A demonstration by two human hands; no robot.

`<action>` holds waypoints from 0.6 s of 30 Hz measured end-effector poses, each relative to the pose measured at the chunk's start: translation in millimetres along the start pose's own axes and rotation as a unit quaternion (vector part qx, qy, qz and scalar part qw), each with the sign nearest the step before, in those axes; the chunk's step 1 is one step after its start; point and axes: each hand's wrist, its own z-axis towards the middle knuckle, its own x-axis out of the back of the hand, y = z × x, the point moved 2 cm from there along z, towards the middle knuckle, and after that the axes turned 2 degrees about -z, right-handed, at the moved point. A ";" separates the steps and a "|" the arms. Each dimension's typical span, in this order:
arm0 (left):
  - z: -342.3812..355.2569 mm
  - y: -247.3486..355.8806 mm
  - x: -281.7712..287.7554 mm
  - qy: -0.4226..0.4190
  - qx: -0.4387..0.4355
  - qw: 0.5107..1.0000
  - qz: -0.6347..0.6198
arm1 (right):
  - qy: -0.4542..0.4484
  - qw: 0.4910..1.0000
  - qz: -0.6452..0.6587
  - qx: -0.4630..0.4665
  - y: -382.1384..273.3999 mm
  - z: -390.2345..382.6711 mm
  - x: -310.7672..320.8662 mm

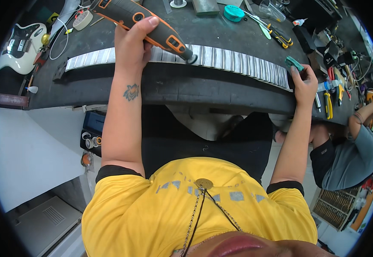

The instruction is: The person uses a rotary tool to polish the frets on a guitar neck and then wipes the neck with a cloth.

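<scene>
My left hand (130,47) is wrapped round a grey and orange rotary tool (157,33), its thumb on top of the body. A small dark wheel (191,59) at the tool's tip is over the middle of a guitar neck (233,61); whether it touches cannot be told. The neck lies across the dark bench, its fingerboard covered in silver strips between the frets. Over the neck's right end, my right hand (305,85) pinches a rough green block (294,64) between thumb and fingers.
At far left lies a white guitar body (21,49), near a tape roll (82,20) and a white cable. Behind the neck are a turquoise tin (234,13) and yellow-black pliers (280,37). More tools crowd the right, where another person (351,154) sits.
</scene>
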 end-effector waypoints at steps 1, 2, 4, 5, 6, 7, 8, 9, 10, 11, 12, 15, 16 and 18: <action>-0.8 0.6 -1.5 0.006 0.007 1.000 -0.007 | -0.002 1.000 -0.001 -0.010 1.7 -0.2 -0.1; 0.6 -1.0 -0.1 0.006 0.008 1.000 -0.007 | -0.006 1.000 -0.002 -0.020 0.6 -1.8 -0.4; 5.5 -4.9 4.5 0.021 -0.007 1.000 0.012 | -0.007 1.000 -0.005 -0.017 -3.9 -2.6 -0.1; 5.0 -3.8 3.3 0.020 -0.007 1.000 0.012 | -0.005 1.000 -0.007 -0.013 -6.1 -1.6 0.3; 3.0 -2.1 1.7 0.016 0.010 1.000 0.021 | -0.005 1.000 -0.008 -0.013 -5.1 -1.6 0.9; 2.4 -1.7 0.4 0.012 0.027 0.999 0.029 | -0.007 1.000 -0.014 -0.012 -3.6 -1.8 1.3; 4.1 -3.7 -0.4 0.012 0.027 0.999 0.030 | -0.010 1.000 -0.020 -0.012 -3.8 -3.3 1.1; 8.3 -7.2 -1.1 0.037 0.008 0.999 0.027 | -0.011 1.000 -0.020 -0.012 -4.6 -3.6 0.6; 11.0 -9.6 -0.5 0.061 -0.012 0.998 0.023 | -0.009 1.000 -0.007 -0.012 -6.0 -3.4 -0.2; 12.9 -11.5 1.1 0.061 -0.013 0.998 0.023 | -0.006 1.000 0.006 -0.011 -7.2 -2.1 -0.4; 14.3 -13.0 3.6 0.062 -0.004 0.997 0.036 | -0.006 1.000 0.006 -0.010 -5.7 -1.7 0.4; 17.0 -15.1 -3.7 0.085 -0.012 0.996 0.034 | -0.013 0.999 -0.026 -0.023 -4.0 -3.1 0.3; 16.8 -14.7 -6.2 0.107 -0.029 0.994 0.018 | -0.008 1.000 -0.014 -0.015 -5.9 -3.2 -1.1; 18.4 -13.1 -3.5 0.114 -0.027 0.993 0.031 | -0.001 1.000 -0.005 -0.005 -7.3 -2.1 0.6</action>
